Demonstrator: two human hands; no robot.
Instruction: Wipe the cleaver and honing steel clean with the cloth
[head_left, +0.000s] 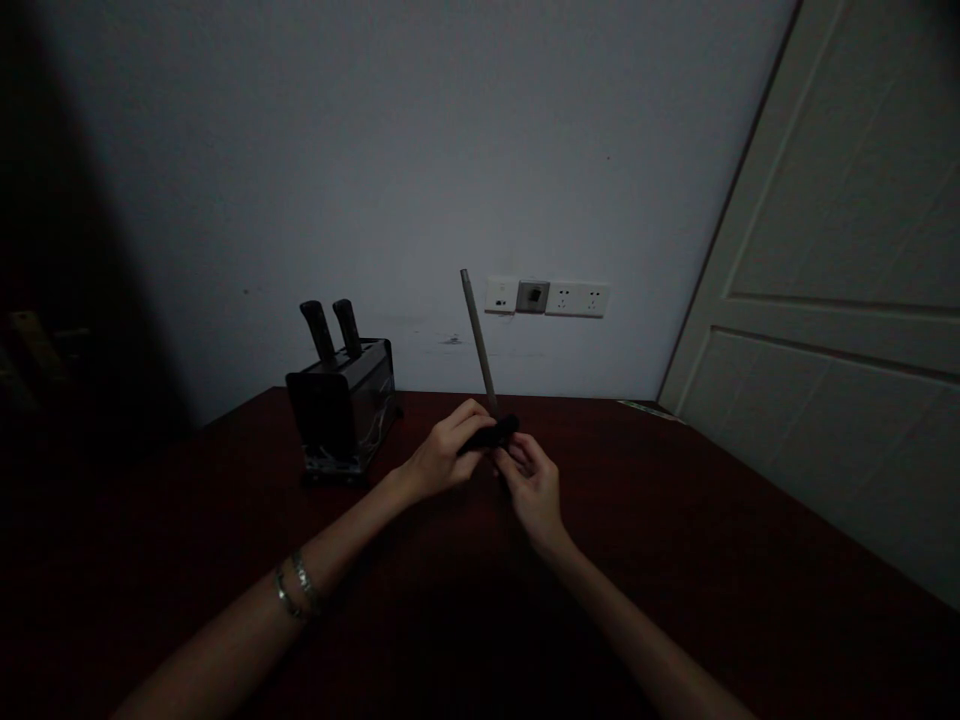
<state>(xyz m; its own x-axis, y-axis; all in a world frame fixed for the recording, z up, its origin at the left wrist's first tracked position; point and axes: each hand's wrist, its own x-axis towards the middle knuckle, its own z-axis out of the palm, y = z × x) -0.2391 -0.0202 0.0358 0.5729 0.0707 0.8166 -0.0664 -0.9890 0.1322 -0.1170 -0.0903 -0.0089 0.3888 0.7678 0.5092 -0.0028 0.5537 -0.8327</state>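
Observation:
In the head view my left hand [450, 450] is closed around a dark, handle-like piece [491, 434] that lies nearly level. A long, thin grey rod [478, 335] rises from behind this piece, leaning slightly to the left; whether the two are joined cannot be seen. My right hand [532, 485] is closed just below the right end of the dark piece, thumb and fingers pinched together. What sits between those fingers is hidden in shadow. To the left of my hands stands a metal-and-black knife block [345, 400] with two black handles [318, 330] sticking up.
Everything rests on or above a dark red-brown table [615, 560]. Behind it is a pale wall [420, 150] with a row of sockets and switches [547, 297]. A white panelled door [840, 300] borders the right side. The left side is very dark.

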